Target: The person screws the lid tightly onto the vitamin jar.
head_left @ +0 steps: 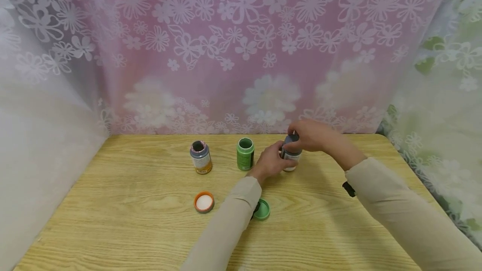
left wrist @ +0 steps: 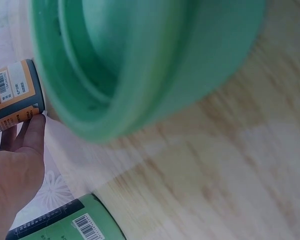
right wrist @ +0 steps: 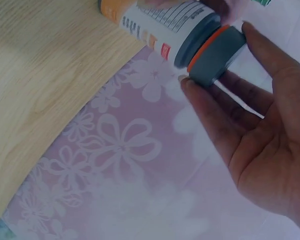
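Note:
At the right back of the table stands a dark grey bottle with a white and orange label (right wrist: 170, 25). My left hand (head_left: 270, 160) holds its body from the left side. My right hand (head_left: 311, 135) reaches over from the right and pinches the grey screw cap (right wrist: 221, 56) at the bottle's mouth. An orange line shows along the cap's lower edge in the right wrist view. Just left of my left hand is an uncapped green bottle (head_left: 245, 157). A green lid (head_left: 263, 210) lies beside my left wrist, inside up, and looms large in the left wrist view.
Farther left stands a second grey and orange bottle (head_left: 202, 161), uncapped, with a torn seal at its mouth. An orange-rimmed lid (head_left: 204, 202) lies inside up in front of it. A pink flowered curtain (head_left: 211, 74) hangs behind the wooden table (head_left: 124, 204).

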`<act>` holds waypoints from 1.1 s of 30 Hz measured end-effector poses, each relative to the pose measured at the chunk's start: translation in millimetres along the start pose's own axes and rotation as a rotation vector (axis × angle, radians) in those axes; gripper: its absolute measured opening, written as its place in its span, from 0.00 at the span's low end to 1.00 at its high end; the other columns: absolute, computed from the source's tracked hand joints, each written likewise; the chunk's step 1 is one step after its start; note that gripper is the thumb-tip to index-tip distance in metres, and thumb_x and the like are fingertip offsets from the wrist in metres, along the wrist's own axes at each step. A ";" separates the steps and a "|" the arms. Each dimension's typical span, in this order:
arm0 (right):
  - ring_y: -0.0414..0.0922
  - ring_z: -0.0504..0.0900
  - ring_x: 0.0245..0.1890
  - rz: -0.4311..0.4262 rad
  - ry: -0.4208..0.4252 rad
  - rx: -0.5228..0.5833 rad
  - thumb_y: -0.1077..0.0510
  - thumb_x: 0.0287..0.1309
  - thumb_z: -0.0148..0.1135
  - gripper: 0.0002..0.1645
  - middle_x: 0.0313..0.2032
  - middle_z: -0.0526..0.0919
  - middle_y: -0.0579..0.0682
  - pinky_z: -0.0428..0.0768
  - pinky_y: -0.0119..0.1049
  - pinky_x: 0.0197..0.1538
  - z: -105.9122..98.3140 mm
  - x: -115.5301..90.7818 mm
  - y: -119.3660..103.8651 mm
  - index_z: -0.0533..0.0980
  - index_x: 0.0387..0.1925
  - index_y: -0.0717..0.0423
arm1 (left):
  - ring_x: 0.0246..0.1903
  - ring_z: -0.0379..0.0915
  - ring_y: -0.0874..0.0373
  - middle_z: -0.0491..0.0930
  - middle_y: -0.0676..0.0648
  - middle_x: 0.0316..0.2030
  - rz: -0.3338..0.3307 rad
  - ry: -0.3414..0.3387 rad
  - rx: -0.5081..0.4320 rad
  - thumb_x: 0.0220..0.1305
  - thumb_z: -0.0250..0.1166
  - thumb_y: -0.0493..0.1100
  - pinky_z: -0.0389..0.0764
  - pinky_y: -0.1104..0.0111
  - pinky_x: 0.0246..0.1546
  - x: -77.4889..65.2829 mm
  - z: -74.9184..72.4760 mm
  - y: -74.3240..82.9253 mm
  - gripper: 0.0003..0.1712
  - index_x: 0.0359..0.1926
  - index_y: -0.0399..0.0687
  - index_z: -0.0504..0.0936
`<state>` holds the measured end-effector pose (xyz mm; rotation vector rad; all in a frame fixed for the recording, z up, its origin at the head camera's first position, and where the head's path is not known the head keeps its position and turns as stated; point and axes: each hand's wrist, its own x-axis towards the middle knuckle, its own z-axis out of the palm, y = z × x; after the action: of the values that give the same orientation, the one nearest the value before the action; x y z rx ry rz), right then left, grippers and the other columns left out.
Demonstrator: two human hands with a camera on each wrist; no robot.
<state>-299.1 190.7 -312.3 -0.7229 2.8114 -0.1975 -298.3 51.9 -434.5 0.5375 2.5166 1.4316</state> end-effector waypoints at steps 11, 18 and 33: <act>0.42 0.74 0.22 0.104 0.003 -0.031 0.38 0.51 0.57 0.25 0.26 0.76 0.49 0.71 0.35 0.24 1.1 2.6 -8.4 0.76 0.33 0.57 | 0.41 0.70 0.63 0.72 0.57 0.44 -0.012 -0.003 0.000 0.47 0.67 0.58 0.72 0.68 0.38 0.0 0.3 -1.8 0.34 0.56 0.60 0.67; 0.44 0.73 0.17 0.240 0.027 -0.087 0.35 0.50 0.56 0.29 0.20 0.74 0.49 0.70 0.35 0.19 2.7 4.8 -17.5 0.73 0.30 0.59 | 0.41 0.70 0.63 0.72 0.57 0.45 0.001 0.000 0.011 0.48 0.66 0.56 0.72 0.68 0.40 0.3 0.8 -0.7 0.35 0.58 0.62 0.64; 0.46 0.74 0.32 0.051 0.018 0.033 0.45 0.50 0.62 0.29 0.39 0.75 0.54 0.73 0.39 0.32 1.6 -4.1 -7.0 0.71 0.47 0.61 | 0.38 0.71 0.64 0.73 0.58 0.42 -0.025 -0.004 -0.003 0.48 0.67 0.56 0.73 0.69 0.36 -0.7 0.2 -0.8 0.32 0.55 0.60 0.68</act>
<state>-292.0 186.5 -311.8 -0.6439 2.8327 -0.2416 -297.7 51.4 -435.2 0.5062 2.5087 1.4235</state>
